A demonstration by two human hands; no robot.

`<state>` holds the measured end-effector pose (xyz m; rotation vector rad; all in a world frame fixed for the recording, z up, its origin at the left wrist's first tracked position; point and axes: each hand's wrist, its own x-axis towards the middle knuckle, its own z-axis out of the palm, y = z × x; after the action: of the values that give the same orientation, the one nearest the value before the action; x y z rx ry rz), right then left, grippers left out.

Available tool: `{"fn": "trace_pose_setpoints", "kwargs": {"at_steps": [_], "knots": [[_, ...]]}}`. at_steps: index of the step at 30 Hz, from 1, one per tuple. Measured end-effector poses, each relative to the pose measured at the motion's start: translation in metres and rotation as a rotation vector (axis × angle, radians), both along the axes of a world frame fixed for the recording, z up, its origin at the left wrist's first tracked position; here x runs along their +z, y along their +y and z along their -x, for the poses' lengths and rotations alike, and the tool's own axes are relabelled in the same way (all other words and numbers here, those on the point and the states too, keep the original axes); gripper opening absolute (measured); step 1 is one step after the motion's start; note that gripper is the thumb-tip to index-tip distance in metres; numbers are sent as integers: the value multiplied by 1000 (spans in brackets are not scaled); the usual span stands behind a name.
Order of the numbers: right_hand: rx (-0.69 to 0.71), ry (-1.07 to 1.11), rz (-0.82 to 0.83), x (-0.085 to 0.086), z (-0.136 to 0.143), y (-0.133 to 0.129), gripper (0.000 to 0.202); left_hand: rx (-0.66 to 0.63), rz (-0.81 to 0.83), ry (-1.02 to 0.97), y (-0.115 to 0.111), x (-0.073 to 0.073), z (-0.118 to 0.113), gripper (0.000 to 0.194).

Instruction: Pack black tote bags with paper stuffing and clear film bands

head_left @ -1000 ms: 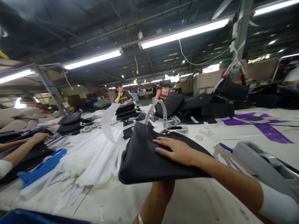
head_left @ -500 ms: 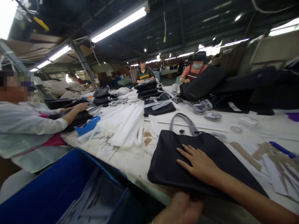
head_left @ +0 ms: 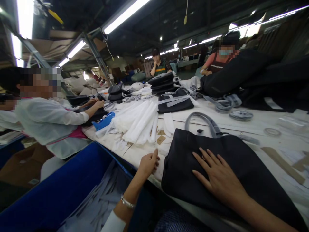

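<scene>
A black handbag (head_left: 190, 167) with a grey looped handle wrapped in clear film (head_left: 202, 120) lies on its side at the table's front edge. My right hand (head_left: 217, 170) presses flat on it, fingers spread, a ring on one finger. Just left of the bag, above the table edge, is my left hand (head_left: 149, 162), thumb up and fingers curled in. Nothing shows in it, and it is apart from the bag. A bracelet (head_left: 127, 202) circles my left wrist.
A blue bin (head_left: 60, 187) of grey strips stands below the table (head_left: 140, 154). White foam sheets (head_left: 138, 124), a blue tape dispenser (head_left: 105, 120) and stacked black bags (head_left: 164, 83) lie beyond. A co-worker in a white top (head_left: 53, 122) handles a black bag at left; others work opposite.
My left hand has come out from below the bag's front edge and risen to its left side. My right hand stays flat on the bag. The view has shifted.
</scene>
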<state>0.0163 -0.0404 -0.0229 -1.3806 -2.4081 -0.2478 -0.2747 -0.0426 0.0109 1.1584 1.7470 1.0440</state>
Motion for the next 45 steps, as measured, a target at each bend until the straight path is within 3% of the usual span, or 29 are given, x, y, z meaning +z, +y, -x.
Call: {"fn": "trace_pose_setpoints", "kwargs": {"at_steps": [3, 7, 11, 16, 23, 26, 29, 31, 34, 36, 39, 42, 45], "knots": [[-8, -18, -8, 2, 0, -1, 64, -34, 42, -27, 26, -11, 0, 55], [-9, -23, -19, 3, 0, -2, 64, -32, 24, -142, 39, -11, -12, 45], [-8, -19, 8, 2, 0, 1, 65, 43, -50, -350, 35, -14, -16, 30], [-1, -27, 56, 2, -2, 6, 68, 216, -197, -604, 24, -21, -10, 30], [-10, -20, 42, 1, -2, 1, 67, 251, -274, -717, 32, -19, -11, 36], [-5, -8, 41, 3, -1, 0, 66, 298, -338, -724, 34, -11, -10, 28], [0, 13, 42, 5, -1, 0, 65, 334, -445, -803, 29, 10, -14, 24], [-3, 28, 52, 6, -1, -1, 64, 336, -505, -878, 22, 27, -26, 24], [-7, 49, 103, 11, -1, -4, 64, 274, -515, -923, 10, 45, -63, 21], [-3, 72, 152, 15, 1, -7, 65, 152, -473, -842, 3, 43, -91, 26], [6, 141, 217, 23, 3, -9, 67, -95, -386, -403, -1, 20, -120, 26], [93, 273, 245, 38, -6, -12, 56, -324, -440, 50, 4, -9, -127, 21], [57, 501, 178, 53, -35, -31, 31, -437, -540, 206, 12, -25, -123, 27]]}}
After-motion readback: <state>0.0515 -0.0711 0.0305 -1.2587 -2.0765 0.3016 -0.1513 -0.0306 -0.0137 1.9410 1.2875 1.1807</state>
